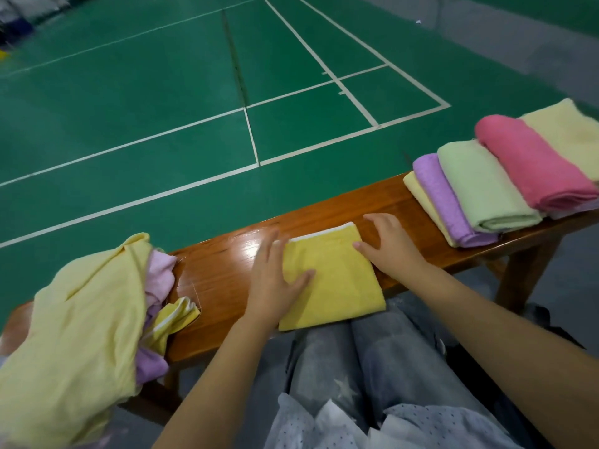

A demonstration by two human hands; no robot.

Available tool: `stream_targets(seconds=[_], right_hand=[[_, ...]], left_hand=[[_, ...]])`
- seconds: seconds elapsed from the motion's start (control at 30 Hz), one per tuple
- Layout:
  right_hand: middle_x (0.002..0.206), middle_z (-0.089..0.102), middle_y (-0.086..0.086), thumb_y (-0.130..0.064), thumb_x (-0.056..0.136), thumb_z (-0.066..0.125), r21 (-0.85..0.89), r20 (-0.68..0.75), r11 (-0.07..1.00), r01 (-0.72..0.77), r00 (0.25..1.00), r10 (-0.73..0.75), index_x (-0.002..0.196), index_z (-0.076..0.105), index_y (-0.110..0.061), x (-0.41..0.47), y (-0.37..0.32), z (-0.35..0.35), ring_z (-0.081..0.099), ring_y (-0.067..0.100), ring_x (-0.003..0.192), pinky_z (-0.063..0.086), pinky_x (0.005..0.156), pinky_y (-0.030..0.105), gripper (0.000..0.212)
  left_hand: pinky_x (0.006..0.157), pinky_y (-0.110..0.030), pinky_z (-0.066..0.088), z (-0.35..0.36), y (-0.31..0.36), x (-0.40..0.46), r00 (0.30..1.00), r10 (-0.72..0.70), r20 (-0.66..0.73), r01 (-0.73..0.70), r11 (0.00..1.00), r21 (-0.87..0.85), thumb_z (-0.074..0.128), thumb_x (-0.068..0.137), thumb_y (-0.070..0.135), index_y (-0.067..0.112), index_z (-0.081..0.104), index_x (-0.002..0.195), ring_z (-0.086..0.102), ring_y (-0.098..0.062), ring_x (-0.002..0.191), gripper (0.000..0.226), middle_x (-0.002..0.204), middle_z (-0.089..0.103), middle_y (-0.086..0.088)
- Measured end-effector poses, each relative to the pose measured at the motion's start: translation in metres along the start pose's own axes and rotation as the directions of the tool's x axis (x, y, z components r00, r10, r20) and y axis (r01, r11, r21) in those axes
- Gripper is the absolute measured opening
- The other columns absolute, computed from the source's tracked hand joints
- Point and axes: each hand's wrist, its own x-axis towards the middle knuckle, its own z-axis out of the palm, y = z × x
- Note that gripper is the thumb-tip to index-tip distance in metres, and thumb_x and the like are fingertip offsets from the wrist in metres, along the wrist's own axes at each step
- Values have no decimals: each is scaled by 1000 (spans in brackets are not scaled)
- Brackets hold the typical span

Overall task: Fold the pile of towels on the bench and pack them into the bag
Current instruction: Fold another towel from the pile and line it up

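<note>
We see the green court floor (162,92) stretching beyond our hands, and under them the long wooden worktop (227,264). To the outer side of our left hand (275,280) lies the unfolded pile of towels (81,319), pale yellow over lilac, hanging off the worktop's near edge. Out past our right hand (389,244) sits a row of folded towels (505,176), overlapping one another: yellow, purple, green, pink, cream. Between both hands lies the yellow towel (334,280), folded flat, its near edge overhanging the worktop. Our left grip is open, fingers straight along the towel's left edge, thumb pressing on the cloth. Our right grip is open too, fingers spread, fingertips touching the towel's right edge.
</note>
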Motion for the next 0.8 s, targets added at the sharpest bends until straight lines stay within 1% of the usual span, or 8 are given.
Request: stream_targets(seconds=[0.07, 0.17, 0.3, 0.4, 0.5, 0.6, 0.7, 0.8], right_hand=[[154, 27, -3, -48, 85, 64, -21, 44, 981, 191, 981, -190, 142, 39, -26, -22, -1, -7, 26, 18, 139, 26, 112, 38, 66], [156, 13, -15, -63, 78, 62, -138, 304, 913, 384, 894, -330, 145, 34, -32, -48, 3, 0, 10, 5, 143, 14, 118, 35, 78], [153, -5, -21, -56, 77, 67, -325, 512, 789, 522, 798, -318, 150, 9, -39, -61, 29, 22, -6, 0, 141, 0, 116, 39, 95], [148, 40, -9, -20, 57, 88, -355, 354, 719, 597, 798, -488, 143, 31, -33, -68, 46, 32, 37, 11, 135, 29, 106, 51, 104], [130, 60, -6, -4, 52, 88, -264, 225, 774, 576, 817, -531, 123, 48, -32, -71, 48, 33, 50, 9, 123, 30, 100, 56, 86], [125, 61, -13, -14, 67, 77, -120, 129, 825, 552, 833, -539, 113, 58, -35, -73, 47, 26, 44, -3, 121, 25, 108, 60, 54], [127, 56, -18, -27, 80, 71, 133, 174, 917, 376, 902, -395, 110, 62, -39, -77, 42, 14, 38, -5, 129, 11, 119, 45, 33], [120, 56, -30, -41, 84, 66, 248, 282, 952, 179, 927, -248, 102, 58, -52, -81, 34, 0, 33, 12, 136, 11, 119, 34, 22]], left_hand=[[119, -36, 1, -3, -3, -23, 949, 204, 240, -232, 968, 95, 60, 75, 69, 30, 19, 151, -6, -10, 148, 95, 161, 2, 9], [119, -43, -11, 5, -22, -49, 837, 183, 515, -361, 893, 269, 58, 75, 71, 39, -8, 150, -23, -6, 144, 105, 158, -17, 18], [118, -36, -13, 9, -45, -67, 854, 146, 499, -341, 882, 326, 65, 88, 31, 42, -10, 147, -22, -3, 143, 96, 156, -19, 22], [120, -35, -3, 7, -55, -72, 905, 178, 387, -296, 916, 271, 62, 87, 6, 39, 8, 149, -4, -1, 145, 88, 156, -2, 21], [120, -32, 11, 3, -57, -75, 954, 149, 259, -194, 969, 155, 61, 87, -1, 31, 37, 145, 20, 2, 140, 71, 150, 24, 21], [115, -22, 24, -7, -51, -79, 976, 67, 207, -59, 997, -43, 63, 88, 1, 36, 52, 129, 35, 9, 129, 55, 137, 42, 26], [93, -4, 38, -25, -40, -83, 969, -70, 239, 133, 956, -260, 66, 88, 6, 36, 62, 117, 46, 2, 124, 43, 130, 52, 18], [90, -10, 42, -34, -31, -84, 944, -110, 309, 242, 871, -427, 70, 86, 16, 30, 68, 107, 49, 6, 121, 25, 120, 61, 24]])
